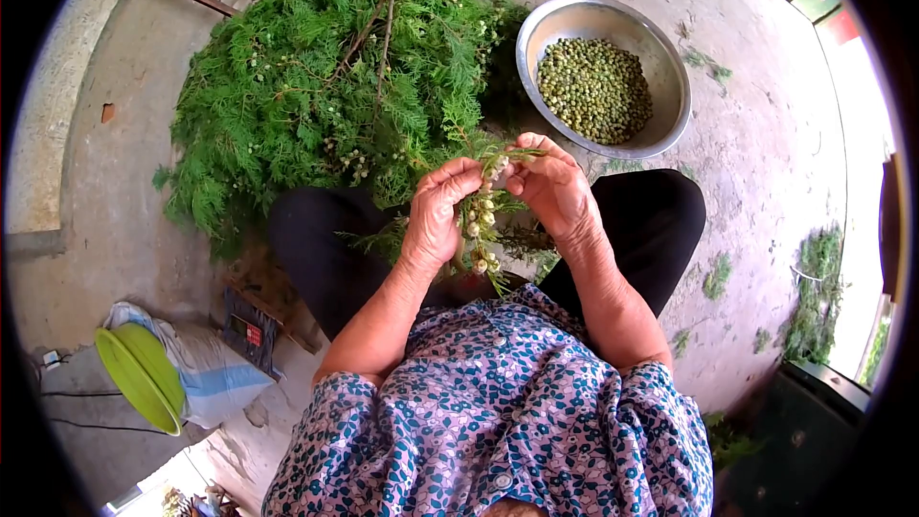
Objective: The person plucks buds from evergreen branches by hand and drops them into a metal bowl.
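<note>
Left hand, head view: the left hand is curled, a cone-bearing sprig being gripped by its fingertips.
Right hand: the same sprig is pinched near its top by the right hand.
Floor: on concrete, a leafy heap is piled beside a metal bowl partly filled with green cones.
Room's left: a lime basin is leaned against a sack.
Sprig: held above the lap, its long axis is run lengthwise, lower end pointed towards the torso.
</note>
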Tool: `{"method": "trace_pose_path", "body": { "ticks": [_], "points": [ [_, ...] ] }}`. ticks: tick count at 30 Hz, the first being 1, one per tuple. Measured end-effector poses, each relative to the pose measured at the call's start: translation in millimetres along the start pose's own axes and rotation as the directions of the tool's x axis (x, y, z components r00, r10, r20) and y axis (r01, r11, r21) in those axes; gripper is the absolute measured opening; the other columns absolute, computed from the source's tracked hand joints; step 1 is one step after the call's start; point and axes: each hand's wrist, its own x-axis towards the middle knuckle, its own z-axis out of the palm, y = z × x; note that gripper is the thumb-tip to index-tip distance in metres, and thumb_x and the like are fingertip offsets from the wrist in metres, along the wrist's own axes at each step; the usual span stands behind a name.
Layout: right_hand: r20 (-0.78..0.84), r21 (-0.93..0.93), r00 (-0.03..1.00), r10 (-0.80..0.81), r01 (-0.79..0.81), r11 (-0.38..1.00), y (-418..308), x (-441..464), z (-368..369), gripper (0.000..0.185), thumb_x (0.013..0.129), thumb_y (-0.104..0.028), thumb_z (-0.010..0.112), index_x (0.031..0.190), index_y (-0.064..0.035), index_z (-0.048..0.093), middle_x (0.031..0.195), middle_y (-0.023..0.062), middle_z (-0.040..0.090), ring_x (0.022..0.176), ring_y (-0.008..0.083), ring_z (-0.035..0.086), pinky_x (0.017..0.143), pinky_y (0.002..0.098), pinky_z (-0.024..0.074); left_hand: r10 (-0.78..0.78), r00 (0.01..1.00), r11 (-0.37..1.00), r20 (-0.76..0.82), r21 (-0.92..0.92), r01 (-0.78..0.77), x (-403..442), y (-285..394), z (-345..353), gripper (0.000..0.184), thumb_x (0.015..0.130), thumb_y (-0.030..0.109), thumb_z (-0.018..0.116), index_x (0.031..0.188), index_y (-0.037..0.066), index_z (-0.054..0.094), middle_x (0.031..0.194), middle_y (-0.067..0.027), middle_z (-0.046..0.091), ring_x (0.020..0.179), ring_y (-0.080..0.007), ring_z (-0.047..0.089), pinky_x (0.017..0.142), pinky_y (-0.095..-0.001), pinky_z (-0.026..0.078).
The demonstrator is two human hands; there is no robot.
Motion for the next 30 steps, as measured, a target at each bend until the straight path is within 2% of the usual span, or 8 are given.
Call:
{"method": "trace_pose_path", "body": {
  "ticks": [2,6,12,16,18,20,26,30],
  "points": [
    [0.070,-0.016,0.998,-0.006,0.007,1.000,1.6,-2.4,-1.4,0.015,0.085,-0.005,0.052,0.099,-0.0037,0.056,0.086,0.0074,0.060,0.069,0.0155,0.054,0.060,0.0250,0.0428,0.363,0.927,0.758,0.094,0.549,-0.352,-1.1,-16.3,-11.1,0.022,0.073,-0.004,0.060,0.094,0.004,0.060,0.096,-0.0076,0.061,0.091,-0.0182,0.058,0.082,-0.0300,0.045],
    [0.098,-0.229,0.994,-0.052,0.074,0.971,4.3,-9.3,16.1,0.017,0.079,-0.006,0.064,0.095,-0.0030,0.060,0.080,0.0007,0.060,0.064,0.0075,0.050,0.056,0.0197,0.0394,0.254,0.966,0.843,0.057,0.476,-0.250,0.4,-26.5,-14.8,0.031,0.067,-0.011,0.056,0.094,0.003,0.061,0.099,-0.0112,0.061,0.090,-0.0228,0.060,0.079,-0.0295,0.047],
    [0.029,-0.312,0.998,-0.062,0.068,0.948,6.2,-8.2,25.2,0.009,0.081,-0.009,0.063,0.088,-0.0032,0.062,0.076,0.0017,0.061,0.058,0.0067,0.048,0.051,0.0193,0.0375,0.428,0.898,0.711,0.103,0.575,-0.405,2.0,-23.8,-13.8,0.025,0.069,-0.008,0.059,0.092,0.002,0.059,0.091,-0.0083,0.060,0.078,-0.0166,0.059,0.066,-0.0267,0.048],
    [0.071,-0.289,0.997,-0.018,0.038,0.957,13.8,-2.8,10.2,0.011,0.084,-0.014,0.061,0.087,-0.0032,0.061,0.070,0.0012,0.058,0.055,0.0070,0.047,0.048,0.0196,0.0364,0.380,0.915,0.802,0.134,0.444,-0.398,1.8,-21.5,-10.1,0.016,0.076,-0.004,0.057,0.091,0.001,0.058,0.084,-0.0051,0.057,0.071,-0.0123,0.055,0.059,-0.0226,0.044],
    [0.066,-0.161,0.996,0.066,-0.054,0.985,14.8,-2.8,10.2,0.015,0.085,-0.018,0.059,0.088,-0.0030,0.059,0.066,0.0003,0.055,0.054,0.0074,0.046,0.048,0.0198,0.0360,0.137,0.983,0.935,0.122,0.313,-0.169,-2.0,-20.5,-12.8,0.022,0.073,0.002,0.063,0.095,0.003,0.057,0.097,-0.0119,0.061,0.088,-0.0249,0.060,0.076,-0.0324,0.047],
    [0.073,-0.197,0.996,0.053,-0.038,0.980,14.0,-3.4,10.6,0.019,0.086,-0.021,0.059,0.092,-0.0030,0.058,0.065,-0.0005,0.053,0.053,0.0072,0.044,0.048,0.0193,0.0360,0.170,0.976,0.910,0.134,0.359,-0.208,-1.5,-25.0,-14.5,0.021,0.074,0.002,0.063,0.094,0.002,0.057,0.098,-0.0111,0.060,0.086,-0.0231,0.060,0.073,-0.0309,0.047],
    [0.150,-0.460,0.987,-0.050,0.114,0.880,6.5,-7.1,22.5,0.019,0.083,-0.018,0.063,0.093,-0.0030,0.061,0.067,-0.0006,0.056,0.054,0.0064,0.046,0.048,0.0195,0.0368,-0.220,0.968,0.906,0.120,-0.343,0.248,2.5,-3.2,-3.8,0.021,0.089,0.018,0.046,0.086,-0.001,0.054,0.064,0.0001,0.045,0.052,-0.0064,0.039,0.047,-0.0208,0.030],
    [0.091,-0.289,0.996,0.017,0.010,0.957,10.6,-1.8,15.9,0.017,0.082,-0.020,0.063,0.082,-0.0029,0.061,0.063,-0.0002,0.056,0.051,0.0068,0.047,0.044,0.0205,0.0367,-0.193,0.972,0.923,0.135,-0.312,0.226,1.9,-6.5,-4.9,0.021,0.089,0.017,0.045,0.086,-0.001,0.054,0.065,-0.0005,0.047,0.052,-0.0067,0.040,0.048,-0.0208,0.032]
  ]
}}
